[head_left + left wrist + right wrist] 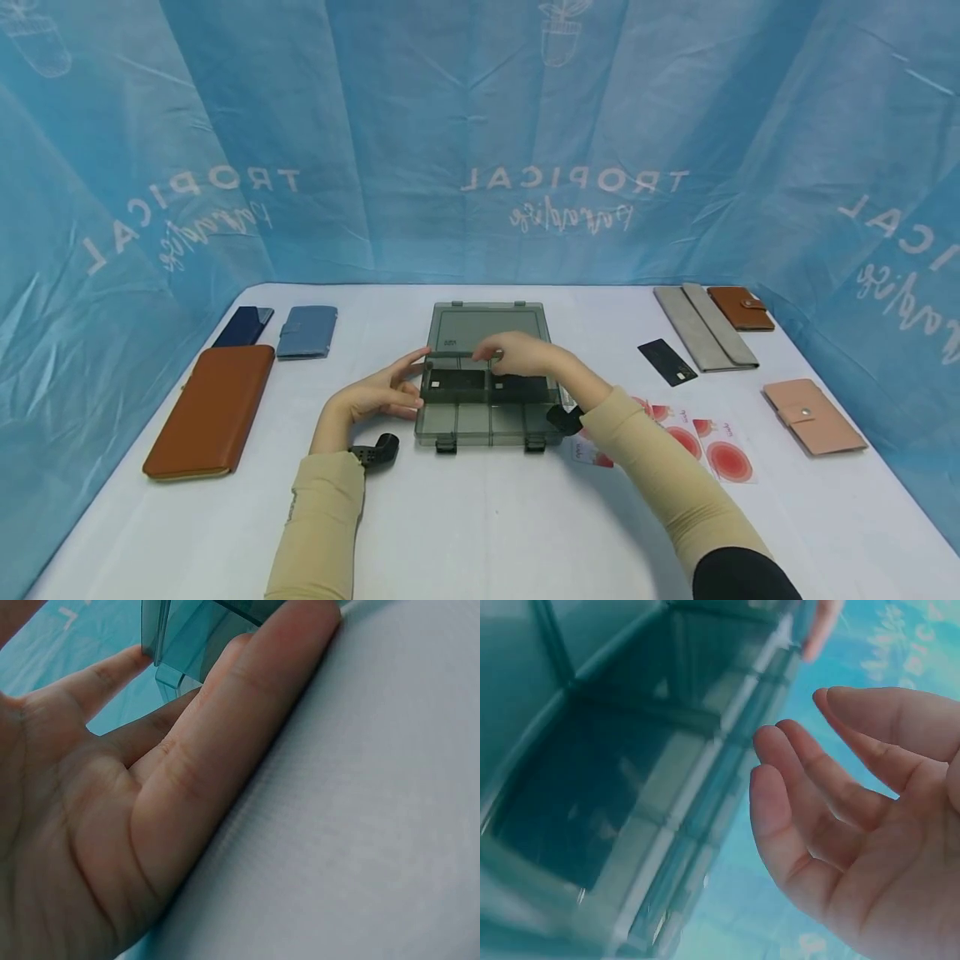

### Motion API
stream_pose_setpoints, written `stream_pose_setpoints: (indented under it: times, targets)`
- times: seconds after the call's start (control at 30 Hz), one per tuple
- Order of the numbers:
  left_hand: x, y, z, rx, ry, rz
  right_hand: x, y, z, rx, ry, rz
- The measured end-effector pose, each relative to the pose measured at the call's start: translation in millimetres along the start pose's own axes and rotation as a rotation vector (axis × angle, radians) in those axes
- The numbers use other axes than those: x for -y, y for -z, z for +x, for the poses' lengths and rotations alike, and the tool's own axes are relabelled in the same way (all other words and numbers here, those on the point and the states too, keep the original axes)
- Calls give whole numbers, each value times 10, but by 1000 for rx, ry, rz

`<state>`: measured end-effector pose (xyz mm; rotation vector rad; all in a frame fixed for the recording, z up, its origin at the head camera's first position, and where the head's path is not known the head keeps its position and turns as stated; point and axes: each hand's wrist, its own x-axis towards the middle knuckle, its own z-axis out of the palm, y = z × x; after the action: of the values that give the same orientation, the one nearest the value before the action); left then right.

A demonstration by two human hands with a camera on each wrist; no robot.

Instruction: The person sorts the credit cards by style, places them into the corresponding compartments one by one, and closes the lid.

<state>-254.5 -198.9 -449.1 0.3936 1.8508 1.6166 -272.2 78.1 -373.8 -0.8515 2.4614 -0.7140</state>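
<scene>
A transparent grey-green compartment box [472,437] lies in the middle of the table, its lid [491,323] folded back behind it. Two black cards sit in its back compartments, the left card [457,379] and the right card [517,388]. My left hand [378,395] is at the box's left side; in the left wrist view its extended fingers [217,727] touch the box. Over the back of the box hovers my right hand [517,354]. In the right wrist view that hand [862,832] has loosely bent fingers and holds nothing, apart from the box.
Several cards with red fruit prints [729,460] lie right of the box, partly under my right arm. Beyond them are a black card [667,362], a grey folder [705,327], a brown wallet [740,308] and a pink wallet [813,417]. Leftward lie a brown case [210,412] and blue wallets [307,331].
</scene>
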Motion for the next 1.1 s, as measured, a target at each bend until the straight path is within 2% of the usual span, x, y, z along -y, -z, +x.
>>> stream_pose_setpoints:
  times: [0.13,0.33,0.47,0.6,0.7,0.77,0.93,1.03,1.1]
  targets:
    - [30,8,-15,-4,-1,10,-151,110,-162,-57,9,82]
    - [19,4,-24,-6,-6,14,-509,283,-452,-189,-66,177]
    - [-1,0,-29,-3,-10,13,-774,334,-617,-273,-168,118]
    - [-3,-2,-33,-8,-8,13,-1036,363,-738,-319,-344,-37]
    - [3,0,-28,-8,-7,14,-1192,387,-817,-298,-476,-124]
    - [6,3,-22,-8,-6,11,-1272,402,-862,-273,-535,-141]
    - [-3,5,-16,-7,-9,6,-1373,417,-934,-182,-597,-183]
    - [-13,-4,-22,-6,-12,8,-1343,410,-942,-126,-618,-237]
    - [-16,-9,-25,-9,-10,10,-1288,402,-925,-112,-626,-224]
